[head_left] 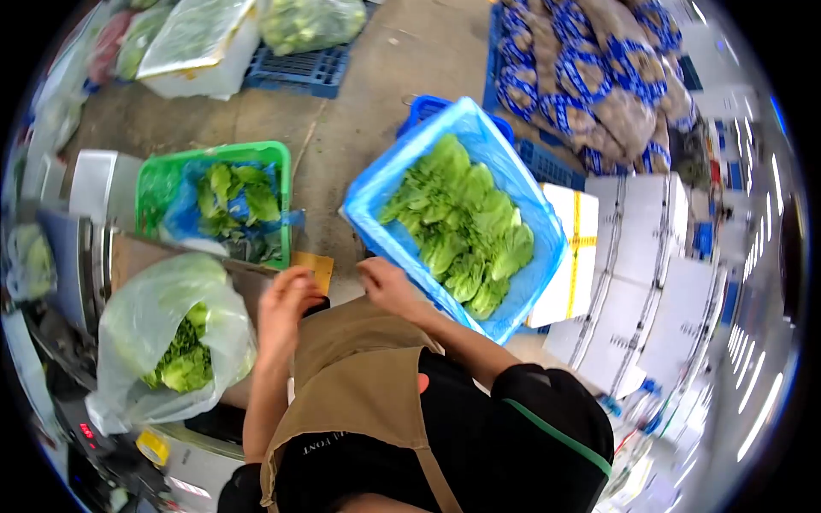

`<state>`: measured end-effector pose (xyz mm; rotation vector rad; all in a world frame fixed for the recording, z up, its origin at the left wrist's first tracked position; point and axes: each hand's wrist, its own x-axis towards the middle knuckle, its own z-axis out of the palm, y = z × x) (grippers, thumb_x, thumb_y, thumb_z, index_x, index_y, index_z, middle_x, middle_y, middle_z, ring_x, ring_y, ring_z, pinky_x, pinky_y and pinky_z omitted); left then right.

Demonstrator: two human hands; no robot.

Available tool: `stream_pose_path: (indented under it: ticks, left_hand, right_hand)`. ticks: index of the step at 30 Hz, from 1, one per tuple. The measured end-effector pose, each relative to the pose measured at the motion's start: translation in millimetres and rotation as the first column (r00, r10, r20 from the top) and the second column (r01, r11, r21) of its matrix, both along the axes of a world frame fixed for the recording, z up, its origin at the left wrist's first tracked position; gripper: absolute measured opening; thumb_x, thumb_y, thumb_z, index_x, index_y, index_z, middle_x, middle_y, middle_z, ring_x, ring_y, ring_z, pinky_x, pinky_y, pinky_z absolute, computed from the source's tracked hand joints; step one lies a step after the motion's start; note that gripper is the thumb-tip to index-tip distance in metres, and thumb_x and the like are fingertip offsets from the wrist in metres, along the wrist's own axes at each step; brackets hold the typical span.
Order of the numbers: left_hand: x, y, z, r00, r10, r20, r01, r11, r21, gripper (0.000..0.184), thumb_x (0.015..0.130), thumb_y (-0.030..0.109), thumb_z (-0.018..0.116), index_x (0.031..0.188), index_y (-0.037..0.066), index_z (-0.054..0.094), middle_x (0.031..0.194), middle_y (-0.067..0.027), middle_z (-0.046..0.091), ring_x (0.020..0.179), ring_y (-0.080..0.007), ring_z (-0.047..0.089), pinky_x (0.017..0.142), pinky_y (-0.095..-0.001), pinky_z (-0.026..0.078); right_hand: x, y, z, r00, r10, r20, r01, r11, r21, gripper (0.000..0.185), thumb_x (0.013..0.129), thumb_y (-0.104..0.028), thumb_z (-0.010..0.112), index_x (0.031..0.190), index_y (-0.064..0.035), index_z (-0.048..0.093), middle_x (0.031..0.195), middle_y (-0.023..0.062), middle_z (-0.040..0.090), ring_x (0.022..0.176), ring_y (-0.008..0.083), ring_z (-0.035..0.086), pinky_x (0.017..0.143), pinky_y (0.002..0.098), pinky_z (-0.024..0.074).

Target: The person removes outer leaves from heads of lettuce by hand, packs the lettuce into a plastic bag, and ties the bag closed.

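My left hand (pixel 289 301) is in front of my apron, its fingers curled and partly blurred; I cannot make out anything in it. Close to the near-left edge of a blue-lined crate (pixel 363 201) full of green lettuce (pixel 466 224) is my right hand (pixel 383 282), with its fingers bent together. To the left, a clear plastic bag (pixel 128 342) with leafy lettuce (pixel 190 352) inside rests on a scale. Beyond it stands a green basket (pixel 154 192) with loose leaves (pixel 239 192) on blue plastic.
White boxes (pixel 629 222) are stacked at the right. Sacks (pixel 590 77) lie on blue pallets at the back right. A foam box (pixel 192 51) and a bagged pile of greens (pixel 312 21) are at the back left. Red digits show at the lower left.
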<state>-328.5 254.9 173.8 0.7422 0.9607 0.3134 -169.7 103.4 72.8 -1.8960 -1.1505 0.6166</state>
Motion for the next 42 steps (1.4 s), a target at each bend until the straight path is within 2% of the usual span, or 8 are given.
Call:
stream_pose_path:
  ticks: [3,6,12,19,28,32,37,42]
  left_hand:
    - [92,-45,-38,0.888,-0.455,0.07,0.457,0.889,-0.02,0.027,0.092,0.016,0.057,0.113,-0.001,0.058,0.094,-0.0091,0.063,0.082,-0.0156,0.062,0.073,-0.0281,0.052]
    - [173,-85,-84,0.744,-0.668,-0.01,0.667,0.743,-0.052,0.026,0.089,0.014,0.06,0.109,-0.003,0.06,0.09,-0.0071,0.064,0.078,-0.0129,0.06,0.069,-0.026,0.05]
    - [269,-158,-222,0.391,-0.795,-0.464,0.905,0.423,0.038,0.068,0.073,0.024,0.077,0.125,-0.009,0.049,0.112,-0.0203,0.06,0.1,-0.028,0.06,0.084,-0.0338,0.049]
    - [285,-198,-302,0.069,-0.766,-0.639,0.985,0.153,-0.077,0.104,0.067,0.037,0.081,0.142,-0.007,0.024,0.137,-0.0307,0.039,0.126,-0.0385,0.043,0.103,-0.0385,0.038]
    - [282,-216,-290,-0.023,-0.573,-0.819,0.91,0.326,-0.254,0.1,0.073,0.039,0.077,0.146,0.005,0.019,0.146,-0.0322,0.016,0.13,-0.0429,0.035,0.103,-0.0444,0.039]
    - [281,-221,-284,0.059,-0.602,-0.796,0.896,0.385,-0.224,0.097,0.071,0.035,0.077,0.146,0.005,0.022,0.141,-0.0287,0.031,0.124,-0.0415,0.042,0.101,-0.0432,0.041]
    - [275,-222,-293,0.318,-0.647,-0.693,0.822,0.552,-0.138,0.087,0.066,0.029,0.076,0.136,-0.001,0.034,0.123,-0.0239,0.055,0.113,-0.0355,0.054,0.095,-0.039,0.044]
    - [275,-214,-301,0.162,-0.745,-0.648,0.926,0.342,-0.161,0.08,0.064,0.026,0.076,0.128,-0.006,0.041,0.119,-0.0237,0.057,0.108,-0.032,0.057,0.091,-0.0369,0.046]
  right_hand:
    - [64,-98,-39,0.855,-0.51,-0.093,0.451,0.82,-0.352,0.028,0.079,-0.012,0.063,0.105,-0.0011,0.062,0.096,0.0172,0.063,0.09,0.0339,0.061,0.078,0.0392,0.0497]
    - [96,-208,-99,0.689,-0.593,0.417,0.723,0.599,-0.343,0.054,0.076,-0.025,0.071,0.119,0.001,0.053,0.102,0.0207,0.059,0.099,0.0367,0.057,0.082,0.0434,0.0469]
    - [99,-286,-117,0.356,-0.863,0.359,0.747,0.032,-0.664,0.105,0.064,-0.052,0.078,0.141,-0.0035,0.025,0.13,0.0311,0.033,0.117,0.0518,0.038,0.096,0.0549,0.0357]
    - [107,-299,-141,0.192,-0.942,0.274,0.867,0.032,-0.498,0.103,0.064,-0.045,0.081,0.138,0.0028,0.028,0.129,0.0345,0.038,0.116,0.0493,0.04,0.099,0.0492,0.0348]
    - [95,-316,-151,-0.015,-0.999,0.049,0.85,-0.038,-0.525,0.093,0.062,-0.029,0.085,0.131,0.01,0.036,0.123,0.0266,0.051,0.115,0.0365,0.049,0.099,0.039,0.0372]
    - [85,-315,-173,0.192,-0.932,0.308,0.829,-0.014,-0.559,0.094,0.06,-0.021,0.085,0.131,0.011,0.034,0.123,0.025,0.051,0.114,0.034,0.05,0.098,0.0369,0.0384]
    - [109,-303,-155,0.037,-0.983,0.178,0.816,-0.073,-0.574,0.091,0.057,-0.015,0.086,0.128,0.0114,0.037,0.123,0.0247,0.051,0.112,0.0323,0.052,0.097,0.0363,0.0397]
    - [115,-303,-149,-0.007,-0.986,0.166,0.793,-0.107,-0.6,0.086,0.056,-0.014,0.085,0.124,0.0112,0.039,0.119,0.0249,0.052,0.109,0.0326,0.053,0.095,0.0361,0.0409]
